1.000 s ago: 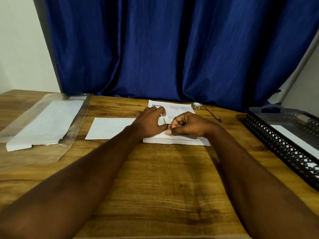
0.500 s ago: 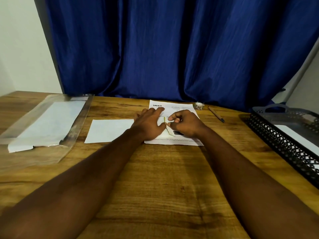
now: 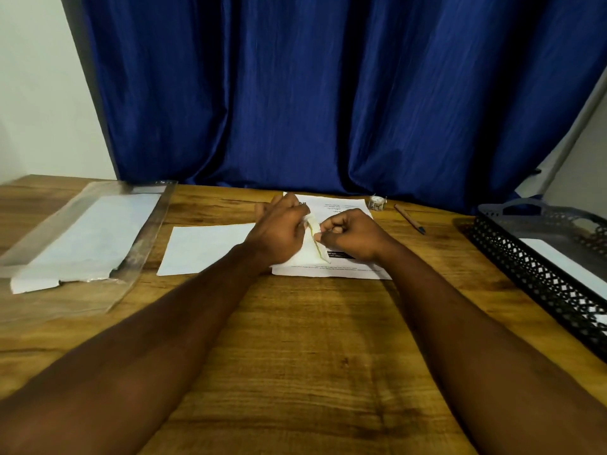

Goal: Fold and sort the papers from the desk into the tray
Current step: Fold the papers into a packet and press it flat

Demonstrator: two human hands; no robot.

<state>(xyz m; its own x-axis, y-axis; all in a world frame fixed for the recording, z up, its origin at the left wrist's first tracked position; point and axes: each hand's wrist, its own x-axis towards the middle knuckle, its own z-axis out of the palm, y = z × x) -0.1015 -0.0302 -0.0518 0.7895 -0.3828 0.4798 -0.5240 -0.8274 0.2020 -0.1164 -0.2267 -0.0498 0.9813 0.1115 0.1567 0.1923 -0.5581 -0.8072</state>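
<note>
Presently both my hands work a small pale slip [image 3: 316,239] over the printed sheet [image 3: 341,269]. Right hand [image 3: 349,236] is curled narrow, fingertips [image 3: 318,237] pinching the slip's edge; left hand [image 3: 279,229] lies flatter just beside, how it grips I cannot tell. Best, I judge: pin one side, run a fingertip along the crease, edges matched. Mesh tray [image 3: 538,274] waits well right of the fingers; blank sheet [image 3: 203,249] left of them.

a deep blue pleated fabric curtain [image 3: 328,93] hangs behind the wooden counter [image 3: 312,339]. near the far edge lie a small clear round container [image 3: 376,203] and, just right of it, a brown pencil with a dark tip [image 3: 409,219]. a clear plastic sleeve [image 3: 141,244] lies at left.
</note>
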